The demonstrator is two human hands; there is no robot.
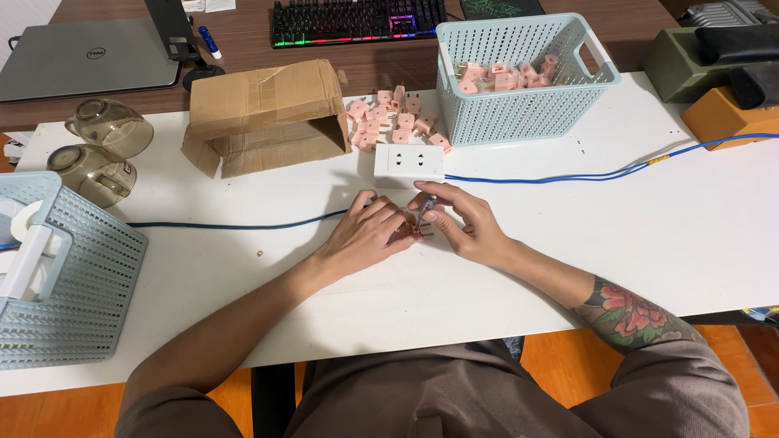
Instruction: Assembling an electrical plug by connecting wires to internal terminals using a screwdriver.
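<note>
My left hand [367, 233] and my right hand [462, 223] meet at the middle of the white table [649, 243]. Between the fingers is a small pink plug [408, 229], held by my left hand. My right hand grips a thin screwdriver [425, 209] with its tip down on the plug. Just beyond the hands lies a white socket block [409, 162] with a blue cable [584, 173] running right and a dark blue cable [235, 225] running left. A heap of pink plugs [393, 122] lies behind the block.
A pale blue basket [519, 105] with more pink plugs stands at the back. An open cardboard box [264, 118] lies on its side left of the heap. Another blue basket [73, 276] sits at the left edge, two glass cups [97, 150] behind it. Laptop and keyboard beyond.
</note>
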